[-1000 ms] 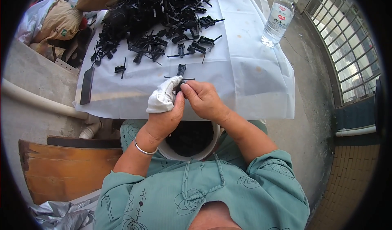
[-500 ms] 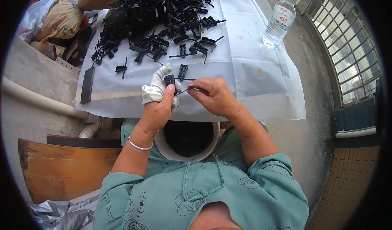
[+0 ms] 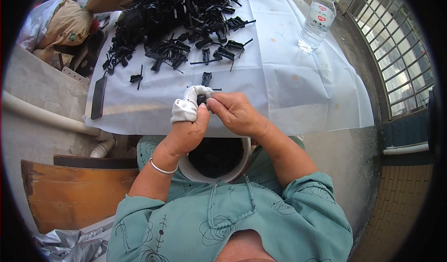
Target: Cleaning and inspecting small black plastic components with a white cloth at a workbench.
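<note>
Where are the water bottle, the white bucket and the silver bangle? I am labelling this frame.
water bottle [image 3: 317, 22], head view, on its label.
white bucket [image 3: 231, 173], head view, on its rim.
silver bangle [image 3: 161, 169], head view, on the band.

Daylight is falling across a table [image 3: 298, 94] draped in a white sheet, set on a grey concrete floor [image 3: 347, 155]. A barred window grille [image 3: 396, 57] is running along the right side above a tiled wall [image 3: 396, 206], while a wooden bench [image 3: 70, 192] is sitting at the lower left beside a pale pipe [image 3: 42, 115]

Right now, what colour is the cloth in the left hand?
White; the cloth wraps the left hand fingers. Head view.
</note>
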`<state>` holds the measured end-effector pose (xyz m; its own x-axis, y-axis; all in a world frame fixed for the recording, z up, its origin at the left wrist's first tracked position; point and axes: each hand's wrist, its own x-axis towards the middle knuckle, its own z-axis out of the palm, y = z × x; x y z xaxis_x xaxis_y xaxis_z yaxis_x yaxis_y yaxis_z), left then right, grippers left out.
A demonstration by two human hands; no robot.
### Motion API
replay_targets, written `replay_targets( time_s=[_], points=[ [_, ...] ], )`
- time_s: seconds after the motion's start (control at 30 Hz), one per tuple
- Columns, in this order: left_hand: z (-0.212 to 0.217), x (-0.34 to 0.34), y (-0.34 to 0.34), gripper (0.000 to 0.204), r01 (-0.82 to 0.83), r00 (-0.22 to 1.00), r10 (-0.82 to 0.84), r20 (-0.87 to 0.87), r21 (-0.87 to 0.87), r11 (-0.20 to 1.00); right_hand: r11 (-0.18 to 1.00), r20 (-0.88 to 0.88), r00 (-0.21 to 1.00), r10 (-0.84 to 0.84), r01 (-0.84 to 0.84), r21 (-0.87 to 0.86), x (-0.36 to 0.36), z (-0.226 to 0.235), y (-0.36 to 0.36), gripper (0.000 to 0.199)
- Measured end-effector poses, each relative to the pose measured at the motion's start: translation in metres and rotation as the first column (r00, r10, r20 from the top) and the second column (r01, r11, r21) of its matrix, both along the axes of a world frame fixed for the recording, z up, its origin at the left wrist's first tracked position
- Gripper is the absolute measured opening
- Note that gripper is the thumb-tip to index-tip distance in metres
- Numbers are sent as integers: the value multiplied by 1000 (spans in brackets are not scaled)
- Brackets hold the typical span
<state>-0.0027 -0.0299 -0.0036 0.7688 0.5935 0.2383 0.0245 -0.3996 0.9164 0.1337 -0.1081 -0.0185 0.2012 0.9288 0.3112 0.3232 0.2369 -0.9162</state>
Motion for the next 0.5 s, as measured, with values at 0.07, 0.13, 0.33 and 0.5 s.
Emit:
replay_targets(
  time_s=[0.07,0.13,0.33,0.5],
  points=[
    [-5,2,-4,24,-60,998,54,32,237,970,1000,2,1000,-2,2,13,-4,-4,2,22],
    [-3,1,-5,23,-72,997,70,18,244,967,996,57,996,-72,70,50,-9,-6,5,22],
    [5,-13,-7,23,-75,989,106,-108,256,964,998,-49,997,56,-54,26,-11,-12,7,23],
    [23,-24,14,24,142,969,22,-245,628,765,913,528,748,-402,373,166,14,-11,7,13]
  ],
)
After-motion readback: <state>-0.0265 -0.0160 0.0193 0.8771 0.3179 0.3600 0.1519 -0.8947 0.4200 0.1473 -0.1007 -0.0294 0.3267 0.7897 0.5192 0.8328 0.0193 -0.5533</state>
